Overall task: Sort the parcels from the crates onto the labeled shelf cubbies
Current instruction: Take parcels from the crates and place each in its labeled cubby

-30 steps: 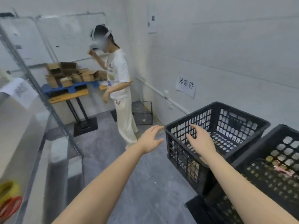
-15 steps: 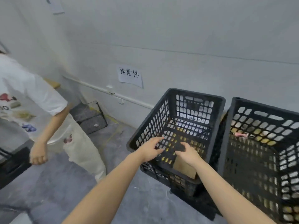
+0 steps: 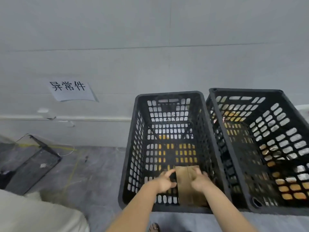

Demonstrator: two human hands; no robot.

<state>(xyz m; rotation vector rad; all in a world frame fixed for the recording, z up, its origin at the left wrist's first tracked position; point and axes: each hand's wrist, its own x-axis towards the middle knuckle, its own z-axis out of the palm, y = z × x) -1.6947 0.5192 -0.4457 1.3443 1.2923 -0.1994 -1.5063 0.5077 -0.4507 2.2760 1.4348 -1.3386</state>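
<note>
So we've got both arms reaching down into the left crate (image 3: 132, 148), right at its near end, and that's where the cardboard parcel (image 3: 184, 193) is, tucked against the crate's near wall. Our left hand (image 3: 164, 182) is curled round the parcel's left edge. Our right hand (image 3: 199, 181) grips the opposite edge, with the thumb lying on the top face. Both hands are closed on the box, neither is spread wide. We can't tell if it's resting on the crate bottom or already lifted a bit.

Our guess on handling: plain brown cardboard, so stiff enough, dry and not slippery, and probably light for its size. There's a seam running down the middle of the top. We'd keep squeezing the two side edges rather than pressing on those flaps. The crate is deep, so it likely needs a straight lift to clear the near rim.

Just beside the left crate, on its right, sits a second crate (image 3: 245, 90). Well off to the left crate's left, a wire basket (image 3: 30, 163) is on the floor. Beyond the crate, up and to its left, a paper sign (image 3: 71, 90) hangs on the wall.
</note>
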